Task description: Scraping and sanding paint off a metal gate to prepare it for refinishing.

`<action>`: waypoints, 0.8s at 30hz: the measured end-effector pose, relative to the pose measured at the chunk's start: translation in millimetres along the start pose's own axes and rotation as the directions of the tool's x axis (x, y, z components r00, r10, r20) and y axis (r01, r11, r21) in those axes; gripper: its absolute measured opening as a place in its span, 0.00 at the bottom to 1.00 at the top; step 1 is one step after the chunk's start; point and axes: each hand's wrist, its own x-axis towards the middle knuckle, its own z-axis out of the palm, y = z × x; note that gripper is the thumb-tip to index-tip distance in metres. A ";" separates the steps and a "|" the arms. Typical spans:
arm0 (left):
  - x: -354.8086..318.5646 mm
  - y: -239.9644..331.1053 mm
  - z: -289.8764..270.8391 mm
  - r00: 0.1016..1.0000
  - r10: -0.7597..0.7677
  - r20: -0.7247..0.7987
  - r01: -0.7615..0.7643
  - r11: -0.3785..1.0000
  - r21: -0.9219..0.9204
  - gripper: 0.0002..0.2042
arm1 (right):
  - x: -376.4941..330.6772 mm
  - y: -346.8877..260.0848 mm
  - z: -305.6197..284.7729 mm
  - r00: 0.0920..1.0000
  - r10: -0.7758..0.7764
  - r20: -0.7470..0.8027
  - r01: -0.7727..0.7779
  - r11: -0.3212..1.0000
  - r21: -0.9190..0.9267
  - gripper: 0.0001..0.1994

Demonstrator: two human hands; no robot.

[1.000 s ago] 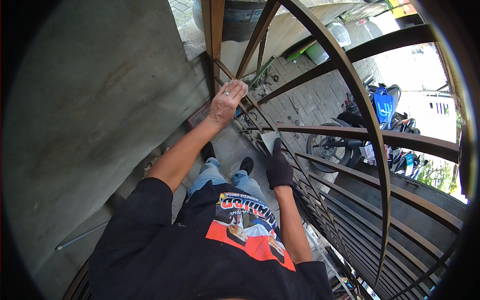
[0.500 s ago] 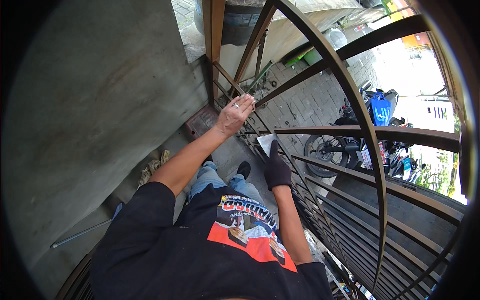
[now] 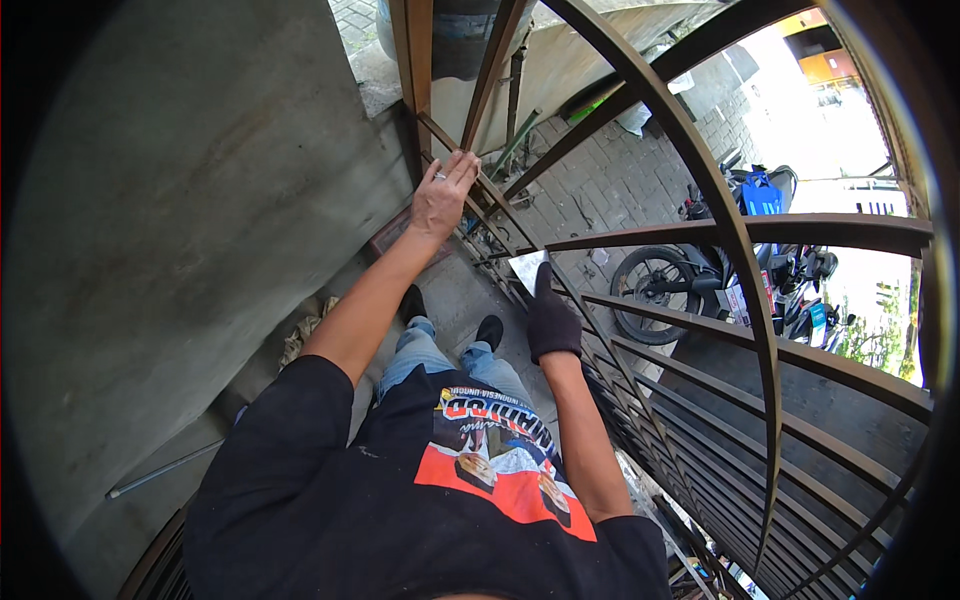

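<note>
Your flat metal scraper [image 3: 527, 268] projects beyond the fingers of your gloved right hand [image 3: 553, 325], which grips it beside the brown metal railing [image 3: 832, 232]; broad edge and long axis point forward, slightly left. Your bare left hand [image 3: 440, 205] lies at the railing farther ahead; whether it grasps anything, I cannot tell.

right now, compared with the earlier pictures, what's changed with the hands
The bare left hand first moved along the brown rail away from the corner post, then back toward it. Nothing was visibly taken up or let go. The gloved right hand stayed near the rail, holding the flat pale piece.
</note>
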 end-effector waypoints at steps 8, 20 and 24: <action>-27.3 39.6 2.1 0.996 0.083 0.022 -0.080 0.990 -0.119 0.23 | 24.3 -23.5 -18.8 1.000 -0.014 -0.026 0.011 0.995 -0.097 0.26; -50.3 66.7 -10.3 0.983 0.176 0.045 -0.155 0.944 -0.293 0.24 | 11.1 1.7 -35.4 0.993 -0.080 0.091 0.092 0.986 -0.136 0.24; -51.1 63.8 -18.5 0.998 -0.056 -0.017 0.044 0.912 -0.407 0.26 | -37.7 30.3 -16.1 0.996 -0.076 0.042 0.077 0.997 -0.019 0.26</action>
